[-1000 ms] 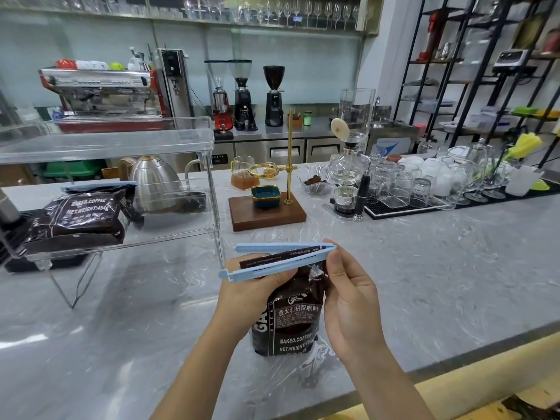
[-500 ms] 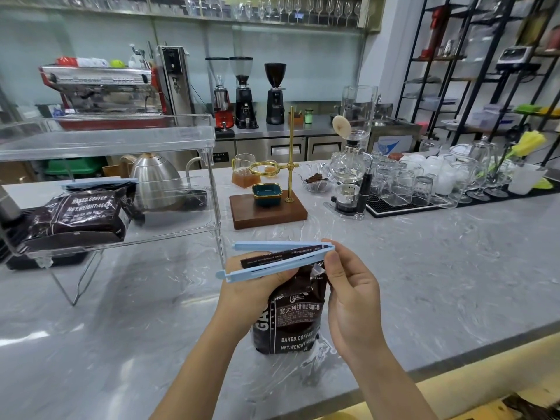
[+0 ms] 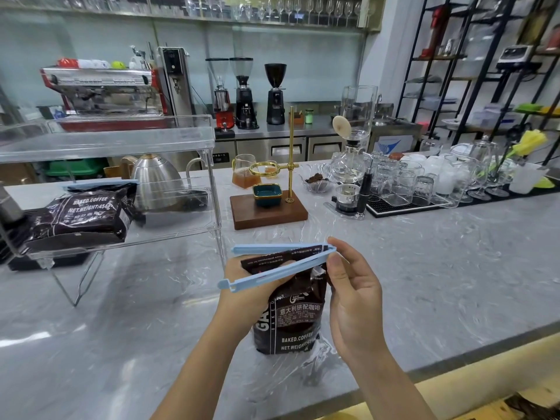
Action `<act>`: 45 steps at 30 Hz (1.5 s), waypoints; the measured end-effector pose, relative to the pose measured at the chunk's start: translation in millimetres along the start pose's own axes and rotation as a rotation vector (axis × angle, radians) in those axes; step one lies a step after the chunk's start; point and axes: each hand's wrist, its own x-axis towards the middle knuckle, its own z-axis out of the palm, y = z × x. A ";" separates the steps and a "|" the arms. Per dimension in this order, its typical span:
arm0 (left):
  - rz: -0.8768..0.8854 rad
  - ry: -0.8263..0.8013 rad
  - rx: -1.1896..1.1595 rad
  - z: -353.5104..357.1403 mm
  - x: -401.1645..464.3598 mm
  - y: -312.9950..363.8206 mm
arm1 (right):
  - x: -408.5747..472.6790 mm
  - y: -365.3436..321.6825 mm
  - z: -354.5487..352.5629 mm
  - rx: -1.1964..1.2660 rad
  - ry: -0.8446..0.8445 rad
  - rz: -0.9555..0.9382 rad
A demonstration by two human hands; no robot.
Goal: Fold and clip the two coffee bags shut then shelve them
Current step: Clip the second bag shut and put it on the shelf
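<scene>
Nearest the camera, on the grey marble counter [image 3: 424, 283], a dark coffee bag [image 3: 291, 322] stands upright with its top folded over. The left hand [image 3: 251, 286] is closed around the bag's upper part, pinning the fold so it cannot spring back. The right hand [image 3: 348, 286] pinches the hinged end of a pale blue sealing clip [image 3: 278, 263] between thumb and fingertips. The clip's two arms straddle the folded flap and gape apart toward the left, so it is not yet snapped shut; holding it by the hinge probably leaves the free ends to be pressed together next.

Further back and to the left, a clear acrylic shelf rack [image 3: 194, 137] stands on the counter. On its lower tier lies the other coffee bag [image 3: 81, 216], on its side and already closed with a blue clip [image 3: 100, 184]. The space beside it on that tier looks free, though the rack's front post stands between the hands and the opening.

Behind the rack sits a gooseneck kettle [image 3: 154, 180]. A brass pour-over stand [image 3: 272, 198] on a wooden base and a tray of glasses [image 3: 424, 183] sit well clear of the work.
</scene>
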 end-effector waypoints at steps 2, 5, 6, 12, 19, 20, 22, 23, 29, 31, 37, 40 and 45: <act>-0.016 0.014 0.000 0.2 0.2 0.7 | -0.4 0.0 0.2 -0.001 0.005 0.002; -0.021 0.017 0.002 0.1 0.4 -0.9 | -1.0 -1.3 1.7 -0.014 0.010 -0.008; -0.034 0.032 0.008 0.1 0.8 -2.1 | -1.2 -1.6 1.9 -0.020 0.015 -0.007; -0.030 0.044 0.013 0.1 1.9 -3.2 | -2.7 -2.5 4.2 -0.061 0.027 -0.028; 0.048 -0.007 0.018 -1.1 1.2 -1.9 | -1.8 1.3 2.0 -0.154 0.020 -0.061; 0.053 -0.014 0.025 -0.9 0.7 -1.9 | -1.9 1.8 2.4 -0.172 0.012 -0.064; 0.065 -0.027 0.021 -1.5 0.5 -2.3 | -2.2 2.9 2.6 -0.191 0.008 -0.067; 0.070 -0.030 0.015 -1.7 0.9 -2.7 | -2.2 3.2 2.8 -0.190 0.009 -0.065; 0.069 -0.052 -0.057 -2.4 2.7 -5.2 | 0.0 2.4 4.1 -0.205 0.011 -0.053; 0.086 -0.060 -0.062 -2.2 2.3 -4.3 | 0.4 3.0 3.4 -0.206 0.008 -0.048; 0.132 -0.066 -0.022 -3.4 3.5 -6.4 | 1.6 2.3 4.0 -0.194 -0.005 -0.024; 0.135 -0.068 -0.023 -4.2 2.6 -6.6 | 2.1 0.7 3.8 -0.201 -0.013 -0.022; 0.109 -0.092 -0.059 -4.5 0.5 -6.1 | 2.8 -3.1 1.6 -0.283 -0.067 -0.036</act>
